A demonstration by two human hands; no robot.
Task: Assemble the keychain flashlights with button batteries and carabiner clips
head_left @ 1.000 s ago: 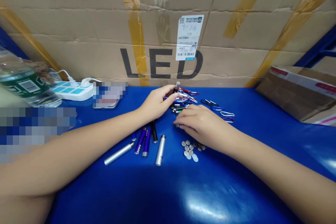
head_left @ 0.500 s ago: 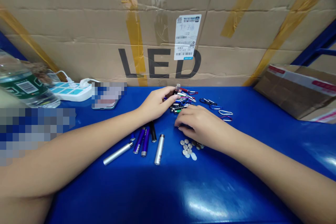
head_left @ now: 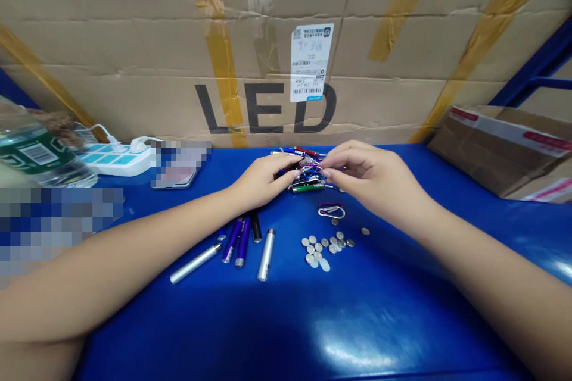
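Observation:
My left hand [head_left: 270, 177] is closed around a small flashlight [head_left: 306, 161], whose silvery end points toward my right hand; most of it is hidden by the fingers. My right hand [head_left: 373, 169] pinches close to that end, thumb and fingertips together, and what they hold is too small to make out. Behind and below the fingertips lies a pile of small flashlights with clips, a green flashlight [head_left: 308, 188] among them. Nearer me are scattered button cells [head_left: 318, 247] and a silver and purple carabiner [head_left: 331, 211].
Left of the cells lie a silver tube [head_left: 267, 255], another silver tube [head_left: 195, 263], purple tubes [head_left: 242, 242] and a black tube [head_left: 255, 227]. A power strip [head_left: 118, 159], a phone [head_left: 179, 175] and a bottle [head_left: 40, 152] stand left. Cardboard boxes [head_left: 504, 155] border the blue table.
My right hand has moved up from beside the button cells to the flashlight's end, uncovering more cells. The flashlight in my left hand has tipped lower. The view has shifted slightly.

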